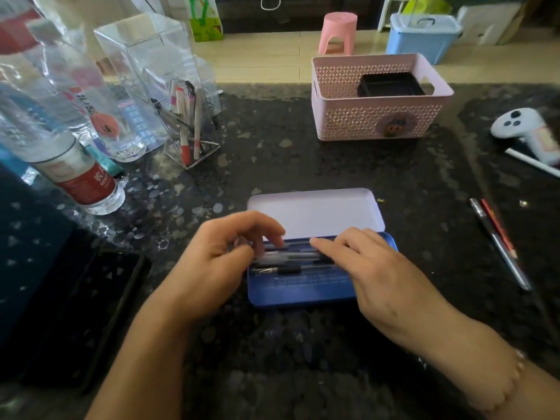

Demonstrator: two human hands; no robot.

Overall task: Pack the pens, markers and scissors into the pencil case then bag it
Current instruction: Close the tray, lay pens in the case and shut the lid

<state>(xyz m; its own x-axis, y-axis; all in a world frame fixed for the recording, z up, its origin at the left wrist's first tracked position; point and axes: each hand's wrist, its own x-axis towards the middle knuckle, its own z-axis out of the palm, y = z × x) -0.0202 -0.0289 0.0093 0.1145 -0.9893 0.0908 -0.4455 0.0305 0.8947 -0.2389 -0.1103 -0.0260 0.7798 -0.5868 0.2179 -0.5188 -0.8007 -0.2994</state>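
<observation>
Dark speckled counter [303, 165] w/ open pencil case [315, 213], tan floor [272, 53] behind.

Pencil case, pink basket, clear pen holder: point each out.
pencil case [303, 287]: head view, blue tray floor.
pink basket [378, 122]: head view, front wall.
clear pen holder [157, 56]: head view, upper front wall.

Little can be read here. The tilted water bottle [81, 174] at the left carries a red label with white Chinese characters, of which only the first, "农", is half legible, with a line of small Latin letters under it too blurred to make out. The clear bottle [91, 107] behind it shows dark Chinese characters above an orange-red round patch; they are too blurred to read. Faint pale print lies on the blue pencil case [303, 286] floor, unreadable.
</observation>
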